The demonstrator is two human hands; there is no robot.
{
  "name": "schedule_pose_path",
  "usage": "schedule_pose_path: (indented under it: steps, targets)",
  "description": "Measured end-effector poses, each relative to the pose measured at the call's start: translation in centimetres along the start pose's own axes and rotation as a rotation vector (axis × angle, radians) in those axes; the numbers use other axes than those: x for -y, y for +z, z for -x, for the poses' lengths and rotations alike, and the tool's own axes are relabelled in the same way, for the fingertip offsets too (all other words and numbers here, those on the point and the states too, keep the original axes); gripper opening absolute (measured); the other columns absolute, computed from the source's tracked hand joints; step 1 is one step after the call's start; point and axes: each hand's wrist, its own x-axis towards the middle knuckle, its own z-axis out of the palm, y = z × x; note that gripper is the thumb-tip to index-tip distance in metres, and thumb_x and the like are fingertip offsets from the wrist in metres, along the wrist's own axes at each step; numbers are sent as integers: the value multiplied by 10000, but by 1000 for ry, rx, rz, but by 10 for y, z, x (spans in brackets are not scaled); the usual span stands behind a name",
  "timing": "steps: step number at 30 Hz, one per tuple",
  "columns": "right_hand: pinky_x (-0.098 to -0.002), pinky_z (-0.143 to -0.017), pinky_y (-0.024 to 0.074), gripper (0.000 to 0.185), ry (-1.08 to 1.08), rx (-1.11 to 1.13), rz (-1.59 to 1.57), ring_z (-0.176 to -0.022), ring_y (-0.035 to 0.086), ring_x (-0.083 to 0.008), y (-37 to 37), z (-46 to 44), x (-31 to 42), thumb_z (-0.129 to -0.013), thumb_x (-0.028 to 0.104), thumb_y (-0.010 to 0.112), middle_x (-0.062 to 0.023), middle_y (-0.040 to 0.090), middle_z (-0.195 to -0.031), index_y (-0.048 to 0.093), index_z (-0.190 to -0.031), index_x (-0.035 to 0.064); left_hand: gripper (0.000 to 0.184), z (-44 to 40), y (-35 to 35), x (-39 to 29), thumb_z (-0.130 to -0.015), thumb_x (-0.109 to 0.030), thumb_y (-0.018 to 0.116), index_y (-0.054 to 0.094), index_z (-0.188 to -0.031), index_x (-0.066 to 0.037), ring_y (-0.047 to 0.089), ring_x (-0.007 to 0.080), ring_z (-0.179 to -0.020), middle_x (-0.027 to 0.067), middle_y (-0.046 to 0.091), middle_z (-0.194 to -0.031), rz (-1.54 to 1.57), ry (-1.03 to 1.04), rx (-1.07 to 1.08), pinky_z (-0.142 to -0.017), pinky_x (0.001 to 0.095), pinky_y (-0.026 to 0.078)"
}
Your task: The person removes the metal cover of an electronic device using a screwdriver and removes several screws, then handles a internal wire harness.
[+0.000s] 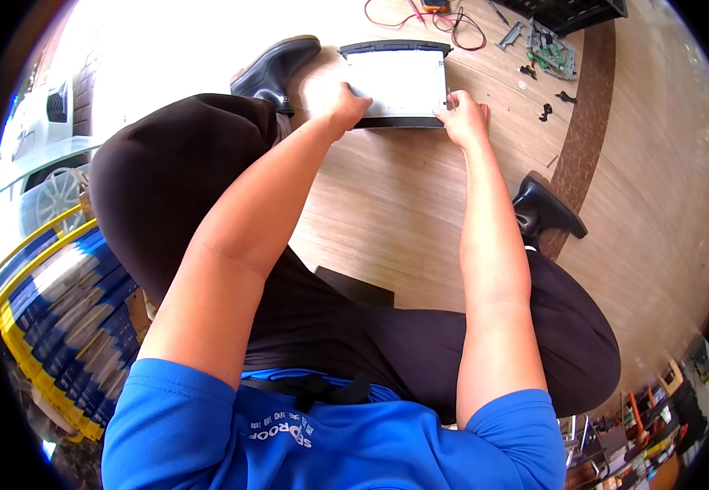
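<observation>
A box-shaped device (399,82) with a bright, pale top and black strips along its far and near edges lies on the wood-look floor in front of me. My left hand (348,106) grips its left side near the front corner, thumb on the top edge. On the opposite side, my right hand (463,119) holds the near right corner with curled fingers. The undersides of both grips are hidden. Glare washes out detail on the top.
Beyond the device lie a red and black cable (464,28) and an orange meter-like tool (434,5). A black crate (571,12), a green circuit board (552,57) and small black clips (545,112) are at right. My boots (277,69) flank the device.
</observation>
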Motion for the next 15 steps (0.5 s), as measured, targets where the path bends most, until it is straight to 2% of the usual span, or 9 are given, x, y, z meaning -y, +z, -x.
schedule_pose_path:
  steps: [2, 6, 8, 11, 15]
  targets:
    - [-382, -909, 491, 536, -18, -11, 26, -1073, 627, -315, -3, 4, 6, -744, 217, 796, -224, 639, -1151, 579, -1176, -13, 517, -8, 2, 7, -818, -248, 709, 499, -1194, 39, 550, 171, -599, 92, 560, -770, -11, 56, 37, -460, 318, 458]
    - [-383, -911, 490, 533, -29, -29, -25, -1070, 626, -320, 5, -7, -9, -745, 210, 795, -226, 639, -1150, 577, -1172, -22, 505, -8, 5, 7, -822, -247, 706, 510, -1183, 47, 556, 172, -594, 98, 572, -771, 0, 88, -2, -461, 311, 459]
    - [-383, -919, 486, 531, -31, -31, -51, -1077, 623, -319, 7, -7, -11, -745, 207, 796, -226, 638, -1152, 578, -1170, -25, 501, -5, 5, 4, -792, -248, 730, 562, -1161, 45, 648, 324, -958, 223, 640, -1070, -13, 39, -34, -777, 405, 539]
    - [-381, -926, 483, 531, -29, -25, -45, -1085, 620, -316, 7, -9, -12, -741, 207, 800, -225, 637, -1156, 582, -1166, -26, 504, -6, 4, 4, -794, -248, 728, 560, -1168, 45, 632, 338, -1014, 231, 631, -1103, 7, 24, -23, -834, 410, 526]
    - [-380, -926, 482, 525, -32, -27, -68, -1086, 620, -313, 7, -9, -12, -739, 207, 802, -223, 639, -1154, 588, -1156, -28, 511, -2, 2, 2, -793, -244, 729, 555, -1176, 46, 635, 334, -1005, 230, 631, -1101, -2, 33, -25, -827, 404, 529]
